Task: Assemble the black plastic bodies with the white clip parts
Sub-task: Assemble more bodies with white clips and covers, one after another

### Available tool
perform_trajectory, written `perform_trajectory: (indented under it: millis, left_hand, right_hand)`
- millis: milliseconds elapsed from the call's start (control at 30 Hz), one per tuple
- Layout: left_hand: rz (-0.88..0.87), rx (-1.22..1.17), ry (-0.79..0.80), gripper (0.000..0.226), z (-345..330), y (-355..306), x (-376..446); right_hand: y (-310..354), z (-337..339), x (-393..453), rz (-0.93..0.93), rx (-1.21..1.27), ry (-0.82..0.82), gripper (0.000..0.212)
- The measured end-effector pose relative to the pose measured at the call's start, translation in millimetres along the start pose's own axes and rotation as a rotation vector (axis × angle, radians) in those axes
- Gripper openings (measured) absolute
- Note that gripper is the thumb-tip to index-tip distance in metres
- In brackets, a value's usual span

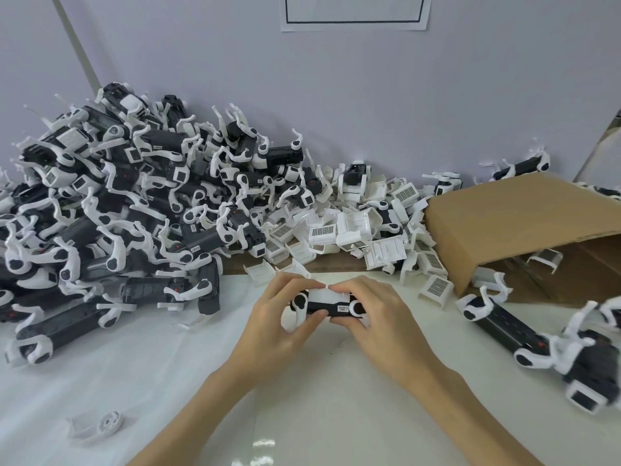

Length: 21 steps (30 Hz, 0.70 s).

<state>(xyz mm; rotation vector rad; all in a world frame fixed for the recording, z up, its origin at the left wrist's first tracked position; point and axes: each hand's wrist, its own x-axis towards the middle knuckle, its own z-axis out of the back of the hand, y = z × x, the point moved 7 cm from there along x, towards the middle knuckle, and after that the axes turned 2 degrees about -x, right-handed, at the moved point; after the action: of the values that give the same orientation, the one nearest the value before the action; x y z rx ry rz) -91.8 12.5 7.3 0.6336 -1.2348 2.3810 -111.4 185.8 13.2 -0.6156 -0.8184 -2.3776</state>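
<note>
Two hands met over the middle of the white table [168, 381], both closed around one black plastic body with white jointed ends [324, 303]. The left hand [280, 314] curled round the body's left end, thumb beneath and fingers over the top. The right hand [376, 311] gripped the right end the same way, and its fingertips [336, 288] pressed down on a white plastic clip part [327, 294] seated on the body's upper face. The forefingers of both hands nearly touched above that clip. The body was held just above the table, its long axis running left to right across the view, level, with a small white label facing the camera near its right end.

Just beyond the hands lay a spread of loose white vented clip parts [356, 227], some on a brown cardboard strip. To the left rose a big heap of black bodies with white legs [134, 196], stacked against the pale wall [369, 95]. To the right a brown cardboard box [504, 223] lay tipped on its side, opening toward the table. Near it several more black-and-white bodies [510, 327] lay on the table. A small white round-holed plastic piece [100, 425] sat alone at lower left.
</note>
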Motion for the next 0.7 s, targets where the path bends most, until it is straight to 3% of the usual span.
perform_trajectory:
  millis: [100,167,267,333,400,533,700]
  left_hand:
    - [0.215,-0.216,-0.031,0.061,-3.3,11.4,-4.9]
    - [0.349,-0.381,-0.056,0.063,-3.5,19.2,-4.7]
    - [0.326,-0.488,0.002,0.046,-4.6,20.1,-4.5]
    - [0.261,-0.498,0.062,0.046,-2.4,17.3,-4.7]
    - [0.199,-0.472,0.117,0.048,-0.9,14.9,-2.4]
    - [0.082,-0.284,0.133,0.053,-0.3,6.7,-0.2]
    - [0.126,-0.279,-0.007,0.048,2.1,7.7,-3.6]
  right_hand:
    - [7.5,4.3,-0.7,0.074,0.019,-0.095,0.039]
    - [10.1,2.9,-0.8,0.119,0.036,-0.1,0.039]
    - [0.9,-9.9,-4.0,-0.041,0.287,0.096,0.047]
    - [-1.4,-15.8,-6.8,-0.177,0.547,0.251,0.05]
    - [-10.1,-8.4,-4.2,-0.245,0.636,0.26,0.044]
    - [-14.8,11.4,4.5,-0.143,0.485,0.18,0.026]
    - [-2.1,13.7,5.4,0.064,0.162,-0.022,0.034]
